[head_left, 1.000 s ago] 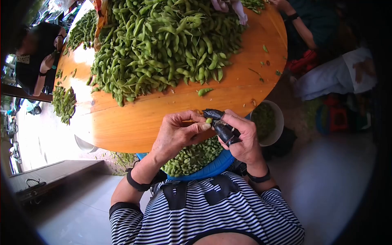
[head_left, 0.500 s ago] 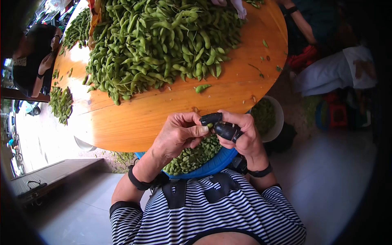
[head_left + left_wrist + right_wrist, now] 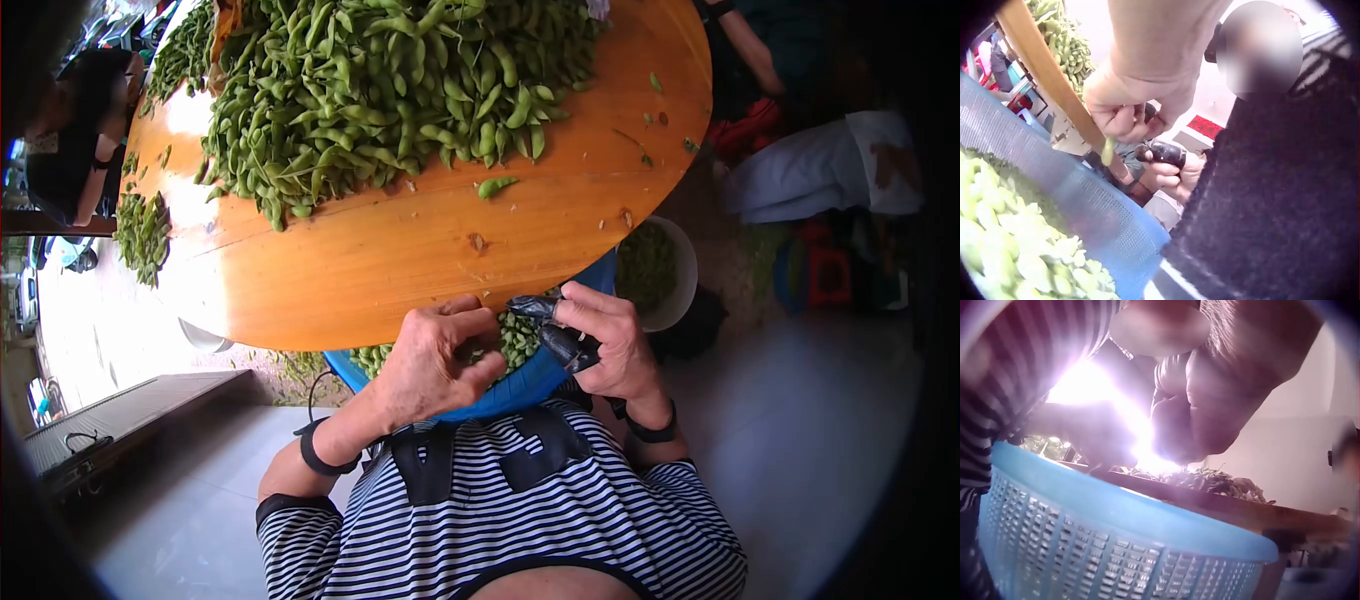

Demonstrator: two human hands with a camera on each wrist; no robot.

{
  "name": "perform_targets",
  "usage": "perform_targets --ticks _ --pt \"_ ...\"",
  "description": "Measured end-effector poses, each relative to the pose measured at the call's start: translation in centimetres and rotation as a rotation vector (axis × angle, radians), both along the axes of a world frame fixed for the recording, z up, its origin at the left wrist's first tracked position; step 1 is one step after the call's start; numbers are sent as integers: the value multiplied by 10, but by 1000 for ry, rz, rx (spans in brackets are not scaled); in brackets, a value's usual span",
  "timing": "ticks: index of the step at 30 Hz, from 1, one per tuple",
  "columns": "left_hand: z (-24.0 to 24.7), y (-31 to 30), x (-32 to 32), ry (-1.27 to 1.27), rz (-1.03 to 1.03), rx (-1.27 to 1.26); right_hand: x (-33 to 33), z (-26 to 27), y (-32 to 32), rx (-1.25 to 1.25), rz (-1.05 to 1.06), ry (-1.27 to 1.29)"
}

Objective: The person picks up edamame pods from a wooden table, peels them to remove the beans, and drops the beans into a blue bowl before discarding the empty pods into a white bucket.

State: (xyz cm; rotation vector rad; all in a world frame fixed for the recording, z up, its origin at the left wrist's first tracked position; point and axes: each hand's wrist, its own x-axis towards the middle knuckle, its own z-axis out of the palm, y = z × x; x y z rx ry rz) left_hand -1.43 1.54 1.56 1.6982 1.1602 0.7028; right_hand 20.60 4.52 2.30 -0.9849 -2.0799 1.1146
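Left hand: The left hand (image 3: 435, 360) hangs over the blue plastic basket (image 3: 525, 388), fingers curled down and pinching a single green soybean pod (image 3: 1108, 150), which dangles from the fingertips in the left wrist view.
Right hand: The right hand (image 3: 610, 345) sits just beside it above the basket's far side. Its thumb and forefinger wear black finger covers (image 3: 565, 345) and are bent inward; whether they grip anything cannot be told.
Pod: It is in the left hand's grasp, above the basket rim and near the black-tipped fingers but not touching them.
Basket: It rests in the person's lap against the striped shirt (image 3: 520, 520), tucked partly under the surface's edge, with shelled green beans (image 3: 515, 335) inside.
Surface: A round wooden surface (image 3: 400, 270) carries a large heap of unshelled pods (image 3: 380, 90); one stray pod (image 3: 495, 186) lies apart at the heap's near edge.
Around: A white bucket (image 3: 685, 290) stands below the surface's right edge. Another seated person in black (image 3: 70, 130) is at the far left, near a smaller pile of pods (image 3: 140, 235).
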Motion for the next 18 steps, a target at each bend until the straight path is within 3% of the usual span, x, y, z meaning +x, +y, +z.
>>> perform_targets --ticks 3,5,6,8,9,10,13,15,16,18 --pt "0 3 -1 -610 228 -670 1 -5 0 -44 -62 60" --pt "4 12 3 -845 315 -699 -2 -4 0 -90 -118 74" --pt "3 15 3 -979 360 -740 -7 -4 -1 -233 -151 144" --pt "2 22 5 -1117 314 -719 -14 -3 -1 -522 -213 286" --pt "1 24 6 -1258 268 -703 -16 -13 0 -520 -120 421" --pt "-1 26 7 -1257 262 -703 -18 -16 0 -561 -80 546" --pt "-4 24 12 -1228 324 -639 -26 -3 2 -716 -221 504" --pt "-4 27 13 -1106 378 -601 -27 3 6 -410 -277 209" --pt "-4 27 14 -983 429 -564 -27 -1 10 -411 -277 209" --pt "1 28 11 -912 485 -598 -23 -13 16 319 -230 58"
